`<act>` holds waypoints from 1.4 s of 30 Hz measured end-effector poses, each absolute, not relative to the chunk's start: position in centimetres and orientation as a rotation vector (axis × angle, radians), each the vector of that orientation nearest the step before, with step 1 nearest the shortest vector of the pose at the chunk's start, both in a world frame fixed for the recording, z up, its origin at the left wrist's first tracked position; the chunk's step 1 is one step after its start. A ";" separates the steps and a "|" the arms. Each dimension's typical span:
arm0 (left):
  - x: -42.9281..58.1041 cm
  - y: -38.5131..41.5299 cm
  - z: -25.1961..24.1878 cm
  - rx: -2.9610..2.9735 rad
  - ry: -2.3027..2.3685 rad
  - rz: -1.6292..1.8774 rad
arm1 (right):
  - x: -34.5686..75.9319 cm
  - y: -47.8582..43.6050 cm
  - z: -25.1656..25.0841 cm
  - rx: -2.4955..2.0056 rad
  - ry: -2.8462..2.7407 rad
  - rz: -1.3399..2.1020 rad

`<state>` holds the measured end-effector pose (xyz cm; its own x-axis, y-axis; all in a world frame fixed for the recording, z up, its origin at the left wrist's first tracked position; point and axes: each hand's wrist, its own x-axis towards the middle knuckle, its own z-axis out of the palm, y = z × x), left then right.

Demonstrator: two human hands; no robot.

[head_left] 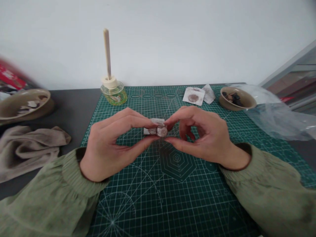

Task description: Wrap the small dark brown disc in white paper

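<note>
Seen from my head camera, the thumb and curled fingers of my left hand and right hand pinch a small folded paper packet from both sides, held over the green cutting mat, with stained paper squares beyond.

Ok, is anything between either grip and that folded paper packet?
Nothing visible is. The left hand and right hand both pinch the folded paper packet directly from either side, with nothing between fingers and paper. It is held above the green cutting mat.
</note>
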<state>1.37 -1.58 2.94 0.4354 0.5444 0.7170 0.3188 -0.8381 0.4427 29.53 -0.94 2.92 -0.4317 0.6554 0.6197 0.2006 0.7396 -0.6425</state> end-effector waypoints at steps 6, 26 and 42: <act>1.4 -1.6 2.9 2.461 0.735 1.348 | 29.5 -0.8 2.9 -0.629 -2.031 0.545; 1.2 -2.1 3.3 2.476 0.744 1.279 | 29.7 -0.8 3.1 -0.657 -2.092 0.570; 1.2 -2.0 3.5 2.592 0.762 1.305 | 29.7 -0.5 2.8 -0.575 -2.095 0.574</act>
<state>1.19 -1.99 3.50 0.4950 0.4980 0.7121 0.3754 -0.8616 0.3416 29.72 -0.53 2.80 -0.5198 0.5871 0.6207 0.1885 0.7874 -0.5869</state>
